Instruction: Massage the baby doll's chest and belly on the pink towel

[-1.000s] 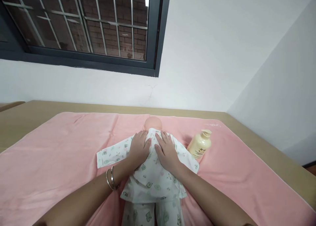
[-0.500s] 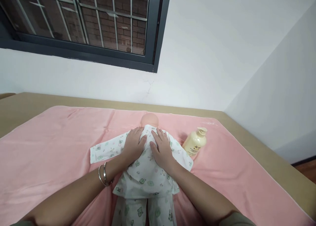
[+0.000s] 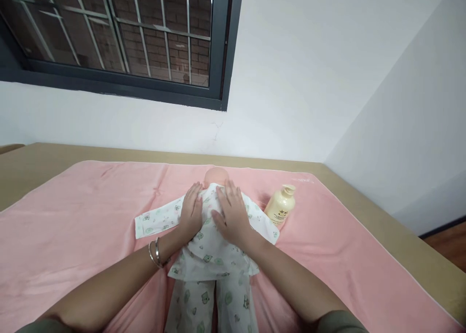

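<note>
A baby doll (image 3: 215,176) lies face down on a pink towel (image 3: 80,226), dressed in white pyjamas (image 3: 209,255) with a green bear print. My left hand (image 3: 191,210) rests flat on the left of its upper back, fingers stretched toward the head, bangles on the wrist. My right hand (image 3: 230,212) lies flat on the right of the back, fingers together and pointing forward. Both hands press on the cloth and hold nothing. One sleeve (image 3: 155,220) spreads out to the left.
A cream pump bottle (image 3: 279,207) lies tilted on the towel just right of the doll. The towel covers a tan table (image 3: 393,236) set against a white wall under a barred window (image 3: 120,37). A second wall closes in on the right.
Both hands have slid a little up the doll's back toward its head, the left turning more onto its edge. The view has shifted slightly.
</note>
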The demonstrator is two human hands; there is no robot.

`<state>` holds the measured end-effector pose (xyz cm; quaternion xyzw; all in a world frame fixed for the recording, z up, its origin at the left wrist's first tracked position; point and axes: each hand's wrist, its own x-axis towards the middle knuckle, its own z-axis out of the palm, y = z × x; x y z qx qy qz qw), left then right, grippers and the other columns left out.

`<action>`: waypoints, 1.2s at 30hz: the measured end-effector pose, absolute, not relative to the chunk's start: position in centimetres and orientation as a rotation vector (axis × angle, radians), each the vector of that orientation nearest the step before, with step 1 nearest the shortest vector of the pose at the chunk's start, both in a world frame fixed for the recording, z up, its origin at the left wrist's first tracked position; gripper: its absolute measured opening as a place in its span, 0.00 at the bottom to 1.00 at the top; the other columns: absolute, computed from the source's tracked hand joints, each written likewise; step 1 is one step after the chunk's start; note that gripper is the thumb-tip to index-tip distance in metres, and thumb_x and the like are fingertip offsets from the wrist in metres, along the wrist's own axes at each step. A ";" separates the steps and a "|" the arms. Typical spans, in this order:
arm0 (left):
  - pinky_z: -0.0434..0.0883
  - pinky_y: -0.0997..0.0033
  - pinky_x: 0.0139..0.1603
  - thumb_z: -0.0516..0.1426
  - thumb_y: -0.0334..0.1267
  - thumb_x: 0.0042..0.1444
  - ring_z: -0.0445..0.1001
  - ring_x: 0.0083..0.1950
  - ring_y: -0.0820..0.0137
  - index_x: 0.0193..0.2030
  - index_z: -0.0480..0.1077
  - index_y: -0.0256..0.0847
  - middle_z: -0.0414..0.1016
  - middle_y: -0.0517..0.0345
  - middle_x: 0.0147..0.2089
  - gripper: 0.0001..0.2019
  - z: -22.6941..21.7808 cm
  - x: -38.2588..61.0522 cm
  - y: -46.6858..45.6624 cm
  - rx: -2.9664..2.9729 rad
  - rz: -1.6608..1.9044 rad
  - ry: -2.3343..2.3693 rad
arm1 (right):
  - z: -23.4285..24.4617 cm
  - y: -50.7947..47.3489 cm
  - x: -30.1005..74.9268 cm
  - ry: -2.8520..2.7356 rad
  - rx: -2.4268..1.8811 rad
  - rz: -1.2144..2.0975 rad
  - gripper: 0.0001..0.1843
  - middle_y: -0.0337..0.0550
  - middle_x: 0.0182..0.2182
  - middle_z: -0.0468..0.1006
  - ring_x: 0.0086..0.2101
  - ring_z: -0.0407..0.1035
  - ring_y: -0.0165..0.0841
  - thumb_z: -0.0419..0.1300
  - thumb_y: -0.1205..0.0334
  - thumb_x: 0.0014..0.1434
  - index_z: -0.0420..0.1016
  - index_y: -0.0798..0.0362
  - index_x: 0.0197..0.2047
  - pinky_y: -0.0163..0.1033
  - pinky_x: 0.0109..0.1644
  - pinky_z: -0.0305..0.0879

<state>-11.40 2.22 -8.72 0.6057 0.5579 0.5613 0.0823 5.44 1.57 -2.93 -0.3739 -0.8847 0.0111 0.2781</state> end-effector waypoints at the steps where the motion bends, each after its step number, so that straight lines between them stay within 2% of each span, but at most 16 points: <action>1: 0.55 0.51 0.70 0.39 0.43 0.68 0.57 0.70 0.62 0.66 0.57 0.41 0.59 0.48 0.69 0.23 -8.9 -11.4 2.1 1.804 1.727 1.643 | -2.8 1.4 5.3 -2.434 -0.982 0.038 0.31 0.55 0.69 0.50 0.69 0.37 0.45 0.49 0.55 0.66 0.54 0.57 0.69 0.61 0.69 0.39; 3: 0.54 0.50 0.71 0.39 0.44 0.68 0.54 0.71 0.62 0.67 0.54 0.42 0.57 0.47 0.70 0.24 -9.2 -11.3 2.1 1.805 1.779 1.619 | -2.7 1.1 5.1 -2.518 -0.980 0.060 0.29 0.55 0.68 0.53 0.68 0.41 0.45 0.50 0.53 0.66 0.59 0.56 0.67 0.60 0.69 0.40; 7: 0.53 0.48 0.71 0.39 0.45 0.68 0.53 0.71 0.61 0.69 0.51 0.42 0.55 0.45 0.70 0.25 -9.2 -11.3 2.1 1.784 1.796 1.630 | -2.4 0.8 4.9 -2.510 -0.981 -0.014 0.31 0.58 0.70 0.48 0.69 0.37 0.48 0.53 0.54 0.64 0.58 0.58 0.67 0.60 0.69 0.38; 12: 0.53 0.48 0.70 0.40 0.46 0.68 0.54 0.71 0.60 0.69 0.51 0.41 0.56 0.44 0.69 0.25 -9.0 -11.3 2.0 1.789 1.786 1.632 | -1.6 1.3 5.0 -2.556 -0.909 0.040 0.29 0.56 0.68 0.55 0.68 0.44 0.46 0.53 0.53 0.65 0.61 0.57 0.66 0.59 0.69 0.39; 15: 0.54 0.47 0.70 0.40 0.46 0.68 0.54 0.71 0.59 0.69 0.50 0.41 0.56 0.43 0.69 0.25 -9.1 -11.3 2.1 1.802 1.773 1.620 | -1.3 1.9 5.3 -2.484 -0.921 0.006 0.34 0.57 0.69 0.51 0.68 0.40 0.46 0.55 0.54 0.63 0.57 0.59 0.67 0.58 0.70 0.37; 19: 0.53 0.47 0.70 0.41 0.47 0.67 0.55 0.70 0.58 0.68 0.51 0.41 0.56 0.43 0.69 0.25 -9.4 -11.5 2.3 1.822 1.778 1.607 | -1.8 2.1 5.8 -2.575 -0.917 0.050 0.32 0.55 0.68 0.55 0.68 0.43 0.43 0.55 0.52 0.63 0.59 0.57 0.66 0.56 0.70 0.38; 23: 0.54 0.48 0.70 0.41 0.47 0.67 0.55 0.70 0.58 0.68 0.51 0.39 0.56 0.41 0.68 0.26 -9.2 -11.5 2.2 1.833 1.735 1.643 | -2.5 1.9 6.7 -2.506 -0.948 0.012 0.33 0.55 0.69 0.49 0.69 0.39 0.42 0.53 0.53 0.64 0.55 0.57 0.68 0.57 0.70 0.35; 26: 0.47 0.42 0.71 0.43 0.46 0.66 0.49 0.72 0.54 0.67 0.54 0.36 0.55 0.39 0.69 0.26 -7.5 -10.5 1.8 1.901 1.679 1.746 | -2.5 1.7 7.9 -2.623 -0.808 0.027 0.33 0.53 0.69 0.50 0.69 0.38 0.41 0.52 0.52 0.66 0.53 0.55 0.69 0.56 0.70 0.38; 28: 0.38 0.40 0.71 0.44 0.46 0.66 0.43 0.74 0.53 0.65 0.57 0.37 0.53 0.40 0.71 0.25 -5.3 -8.9 1.2 1.995 1.647 1.706 | -1.8 1.6 9.4 -2.678 -0.719 0.016 0.32 0.54 0.68 0.54 0.68 0.43 0.40 0.53 0.52 0.66 0.55 0.56 0.69 0.55 0.70 0.42; 30: 0.38 0.44 0.72 0.44 0.46 0.66 0.44 0.74 0.57 0.64 0.59 0.40 0.54 0.46 0.71 0.23 -2.6 -6.6 0.7 2.028 1.643 1.455 | -0.7 1.6 11.5 -2.608 -0.688 -0.066 0.29 0.53 0.66 0.60 0.66 0.49 0.40 0.53 0.57 0.65 0.58 0.55 0.67 0.55 0.69 0.44; 32: 0.45 0.53 0.73 0.45 0.47 0.65 0.51 0.72 0.61 0.62 0.61 0.42 0.59 0.48 0.69 0.22 0.2 -3.7 0.6 1.828 1.609 1.156 | 0.5 1.9 14.0 -2.404 -0.717 -0.205 0.25 0.49 0.62 0.67 0.64 0.56 0.39 0.51 0.63 0.64 0.62 0.52 0.64 0.56 0.69 0.47; 34: 0.51 0.61 0.71 0.47 0.47 0.65 0.56 0.70 0.64 0.60 0.64 0.42 0.62 0.49 0.66 0.21 2.6 -0.6 1.3 1.390 1.436 0.930 | 1.4 2.3 16.4 -2.095 -0.863 -0.356 0.24 0.49 0.60 0.70 0.62 0.59 0.40 0.49 0.65 0.63 0.64 0.51 0.62 0.58 0.67 0.51; 36: 0.58 0.66 0.67 0.47 0.49 0.64 0.61 0.68 0.64 0.58 0.65 0.40 0.64 0.46 0.65 0.22 4.2 2.1 2.7 0.786 1.156 0.769 | 1.6 3.0 18.3 -1.862 -1.075 -0.463 0.26 0.53 0.60 0.68 0.62 0.58 0.43 0.49 0.66 0.62 0.64 0.54 0.63 0.61 0.65 0.53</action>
